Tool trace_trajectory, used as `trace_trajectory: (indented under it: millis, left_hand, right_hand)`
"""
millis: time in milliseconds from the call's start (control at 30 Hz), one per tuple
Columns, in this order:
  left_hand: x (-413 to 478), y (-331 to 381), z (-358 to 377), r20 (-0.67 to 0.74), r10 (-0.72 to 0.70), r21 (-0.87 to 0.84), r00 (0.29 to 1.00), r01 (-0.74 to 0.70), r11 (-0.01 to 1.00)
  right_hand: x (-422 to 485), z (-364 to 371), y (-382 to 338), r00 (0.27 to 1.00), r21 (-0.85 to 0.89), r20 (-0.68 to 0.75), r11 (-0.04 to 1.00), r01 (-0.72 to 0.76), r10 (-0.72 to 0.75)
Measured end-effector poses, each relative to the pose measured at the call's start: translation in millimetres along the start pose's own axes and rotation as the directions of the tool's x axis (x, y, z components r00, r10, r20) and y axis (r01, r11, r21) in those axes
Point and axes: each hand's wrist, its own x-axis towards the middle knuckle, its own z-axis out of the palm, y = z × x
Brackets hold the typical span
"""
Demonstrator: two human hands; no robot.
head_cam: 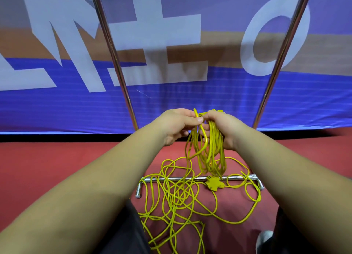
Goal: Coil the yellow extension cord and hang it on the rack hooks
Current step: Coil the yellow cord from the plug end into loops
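Head view: right hand (222,128) is gripping a bundle of yellow cord (209,149) loops, which are hanging down from the fist. Left hand (177,124) is pinching one strand just beside it. Remaining cord is lying tangled on the red floor (57,168), draping over the rack base bar (200,178); socket block (213,184) is resting against that bar.

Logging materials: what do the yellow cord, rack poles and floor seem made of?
Yellow cord: flexible plastic or rubber jacket, smooth, slightly glossy, lying in soft loops. Rack poles: metal, likely chromed or polished steel, given mirror-like reflections. Floor: red, matte; carpet or matting, unclear which.
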Motion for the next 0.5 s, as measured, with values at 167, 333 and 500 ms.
trace_trajectory:
  millis: [167,333,500]
  left_hand:
    - [2.8,-1.1,-5.3,-0.075,0.084,0.239,0.994,-0.064,0.969]
    - [10.7,6.9,-18.2,-0.129,0.129,0.318,0.983,-0.082,0.944]
    - [27.6,-16.8,-40.0,0.030,-0.126,0.606,0.992,0.082,0.792]
  right_hand:
    - [-9.7,4.0,-2.3,0.998,-0.085,0.054,0.996,0.035,-0.031]
    - [-14.0,3.1,-8.1,0.999,-0.063,0.030,0.998,0.022,-0.020]
    - [-22.4,1.3,-13.8,0.994,-0.048,0.107,0.998,0.031,-0.025]
